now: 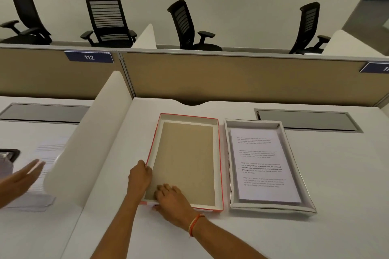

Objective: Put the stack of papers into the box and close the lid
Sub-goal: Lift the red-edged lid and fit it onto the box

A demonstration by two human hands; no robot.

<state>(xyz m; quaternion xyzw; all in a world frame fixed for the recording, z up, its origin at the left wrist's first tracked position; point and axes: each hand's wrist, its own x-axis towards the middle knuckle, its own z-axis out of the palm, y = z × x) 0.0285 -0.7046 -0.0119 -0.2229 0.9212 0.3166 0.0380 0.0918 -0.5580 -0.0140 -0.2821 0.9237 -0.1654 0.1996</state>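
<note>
Right hand (170, 196) and left hand (139, 176) are curled round the near-left corner of the lid (185, 160). Just right of it the box (252, 123) is set, papers (261, 164) inside, long axes parallel; the right hand is nearer.

On desk (336, 174): lid (185, 162), directly right of left hand (140, 176), ahead of right hand (170, 195); box (271, 209), just beside lid, farther right; stack of papers (263, 164) in box; divider (88, 132), left of left hand.

White tabletop (336, 174) carries two items side by side, close but apart: a red-edged lid (185, 160), hollow side up, at centre; a silver box (252, 124) to its right. Grey hatch (305, 121) set flush, far right.
</note>
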